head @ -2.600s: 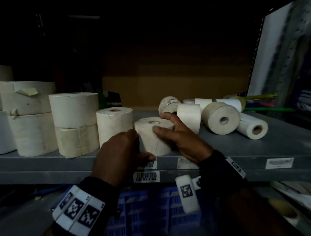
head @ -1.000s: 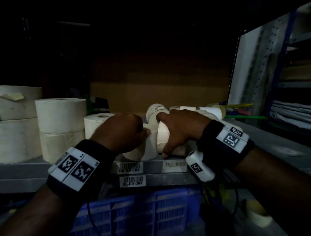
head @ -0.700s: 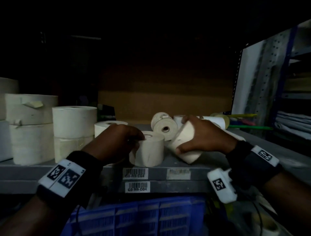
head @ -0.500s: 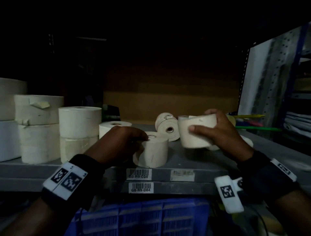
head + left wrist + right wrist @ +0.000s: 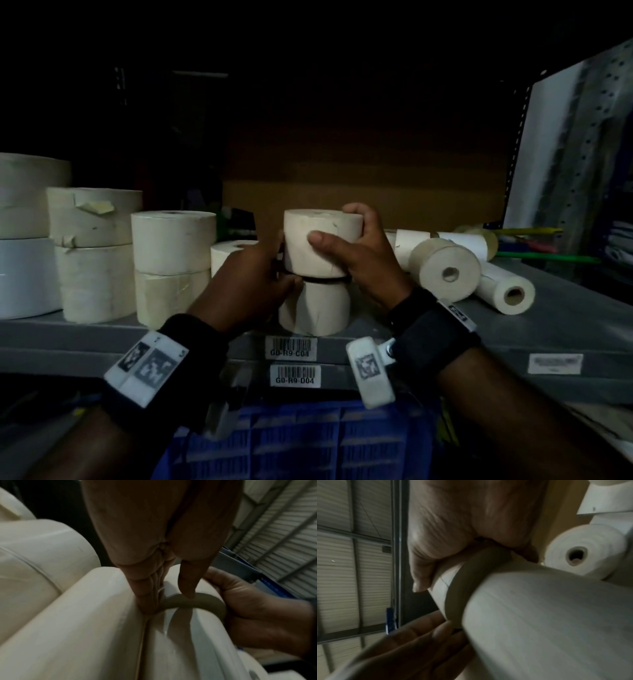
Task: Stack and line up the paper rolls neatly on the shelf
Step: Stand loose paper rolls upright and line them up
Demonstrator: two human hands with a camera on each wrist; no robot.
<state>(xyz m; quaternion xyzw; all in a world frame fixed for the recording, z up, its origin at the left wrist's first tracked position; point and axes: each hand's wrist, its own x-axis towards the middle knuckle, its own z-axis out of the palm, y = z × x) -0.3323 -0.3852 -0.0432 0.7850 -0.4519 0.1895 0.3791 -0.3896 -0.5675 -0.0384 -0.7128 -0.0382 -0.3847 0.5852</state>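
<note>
My right hand [image 5: 337,226] grips a cream paper roll [image 5: 320,251] upright, thumb on its front and fingers over its far top edge. It hovers right above a second upright roll [image 5: 315,310] at the front of the grey shelf [image 5: 565,318]; a thin dark gap separates them. My left hand [image 5: 284,270] holds the lower roll's left side at that gap, thumb in front. In the left wrist view its fingers [image 5: 147,601] wedge between the lower roll [image 5: 180,642] and the neighbouring roll [image 5: 85,615]. The right wrist view has the lower roll [image 5: 539,615] close up.
Stacks of bigger rolls [image 5: 171,267] [image 5: 92,253] fill the shelf's left, with a single roll [image 5: 233,253] beside my left hand. Loose rolls [image 5: 445,274] [image 5: 507,294] lie on their sides at the right, green rods [image 5: 548,257] behind. A blue crate [image 5: 291,445] sits below.
My right hand took a roll from the loose pile, turned it upright and carried it left over the standing roll. My left hand stayed on the standing roll.
</note>
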